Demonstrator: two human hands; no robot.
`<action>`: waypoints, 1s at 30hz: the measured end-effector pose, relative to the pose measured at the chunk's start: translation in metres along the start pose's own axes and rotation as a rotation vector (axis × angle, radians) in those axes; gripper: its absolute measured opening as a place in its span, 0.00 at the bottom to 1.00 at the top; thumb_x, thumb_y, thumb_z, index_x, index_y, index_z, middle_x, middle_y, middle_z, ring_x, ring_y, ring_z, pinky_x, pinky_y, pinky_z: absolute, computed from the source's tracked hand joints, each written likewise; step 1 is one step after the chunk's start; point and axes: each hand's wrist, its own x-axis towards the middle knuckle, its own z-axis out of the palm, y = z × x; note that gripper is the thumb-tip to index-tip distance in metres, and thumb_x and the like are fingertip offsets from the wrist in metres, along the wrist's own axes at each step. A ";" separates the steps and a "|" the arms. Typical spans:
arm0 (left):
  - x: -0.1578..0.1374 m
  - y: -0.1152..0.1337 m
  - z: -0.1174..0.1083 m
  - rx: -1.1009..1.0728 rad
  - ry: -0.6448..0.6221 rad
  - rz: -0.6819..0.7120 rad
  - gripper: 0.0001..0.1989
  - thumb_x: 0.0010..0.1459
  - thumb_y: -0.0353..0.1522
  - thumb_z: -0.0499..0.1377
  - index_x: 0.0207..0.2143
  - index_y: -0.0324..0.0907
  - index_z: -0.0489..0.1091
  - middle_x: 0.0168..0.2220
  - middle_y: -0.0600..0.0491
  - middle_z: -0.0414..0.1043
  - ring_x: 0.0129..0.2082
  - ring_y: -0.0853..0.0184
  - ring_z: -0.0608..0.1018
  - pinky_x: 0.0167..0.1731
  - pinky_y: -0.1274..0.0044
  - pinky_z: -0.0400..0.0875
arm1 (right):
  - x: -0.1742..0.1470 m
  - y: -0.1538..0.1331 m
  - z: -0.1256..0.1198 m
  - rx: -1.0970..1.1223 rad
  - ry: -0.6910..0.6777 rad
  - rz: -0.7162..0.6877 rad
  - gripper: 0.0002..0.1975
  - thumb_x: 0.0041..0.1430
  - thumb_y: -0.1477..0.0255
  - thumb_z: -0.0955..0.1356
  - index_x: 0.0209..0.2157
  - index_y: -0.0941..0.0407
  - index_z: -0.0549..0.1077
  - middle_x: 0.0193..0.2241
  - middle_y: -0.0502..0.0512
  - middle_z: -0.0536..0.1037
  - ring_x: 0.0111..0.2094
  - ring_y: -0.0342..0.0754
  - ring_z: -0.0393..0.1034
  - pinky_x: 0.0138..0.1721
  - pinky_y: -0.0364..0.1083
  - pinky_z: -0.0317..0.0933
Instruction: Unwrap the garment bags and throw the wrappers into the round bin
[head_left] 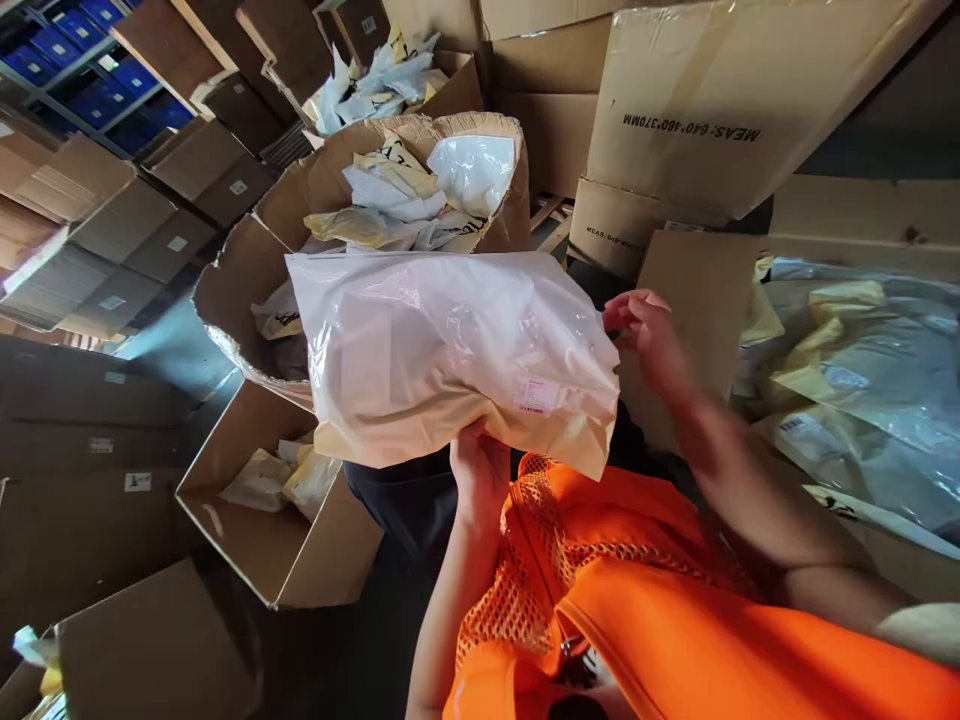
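A large, shiny, whitish plastic mailer bag (450, 340) with a small printed label (535, 396) spans the middle of the view in front of my body. My left hand (480, 465) is closed on its lower edge, with the fingertips hidden behind and under the plastic. Beside the bag's right edge is my right hand (645, 325), fingers loosely bent and apart, holding nothing. Whether its fingertips touch the plastic I cannot tell. Behind the bag stands a big torn-edged carton (247, 245) filled with similar bagged packages (397, 190).
At lower left an open carton (334, 560) holds a few bags. More bagged packages (862, 370) lie in a wide carton on the right. Large closed boxes (675, 110) are stacked behind. Shelves with blue bins (97, 95) and stacked cartons (97, 230) line the far left.
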 end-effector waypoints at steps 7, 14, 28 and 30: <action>-0.003 0.000 0.001 -0.009 -0.022 0.011 0.12 0.47 0.26 0.61 0.37 0.40 0.76 0.41 0.50 0.80 0.52 0.61 0.78 0.51 0.75 0.73 | -0.039 -0.014 0.002 0.012 -0.285 -0.080 0.27 0.56 0.45 0.67 0.42 0.54 0.73 0.32 0.53 0.74 0.32 0.45 0.67 0.28 0.42 0.61; -0.001 0.000 0.000 -0.004 -0.149 -0.002 0.18 0.47 0.28 0.64 0.44 0.43 0.76 0.49 0.50 0.78 0.57 0.58 0.75 0.55 0.70 0.72 | -0.034 -0.023 0.021 -0.009 -0.511 0.003 0.31 0.47 0.45 0.74 0.43 0.53 0.75 0.37 0.53 0.78 0.44 0.53 0.73 0.41 0.47 0.69; -0.002 0.006 -0.012 -0.035 -0.003 -0.038 0.20 0.60 0.24 0.59 0.55 0.42 0.72 0.53 0.47 0.76 0.57 0.62 0.75 0.60 0.69 0.68 | 0.019 -0.042 0.000 0.152 0.267 -0.675 0.25 0.53 0.49 0.72 0.46 0.51 0.75 0.50 0.56 0.76 0.56 0.56 0.70 0.60 0.58 0.62; -0.008 0.012 -0.014 0.041 0.009 0.031 0.23 0.58 0.25 0.59 0.56 0.44 0.71 0.54 0.48 0.76 0.59 0.60 0.73 0.61 0.67 0.68 | 0.025 -0.045 -0.008 0.152 0.287 -0.767 0.26 0.54 0.48 0.71 0.48 0.51 0.75 0.50 0.55 0.77 0.57 0.57 0.69 0.61 0.60 0.61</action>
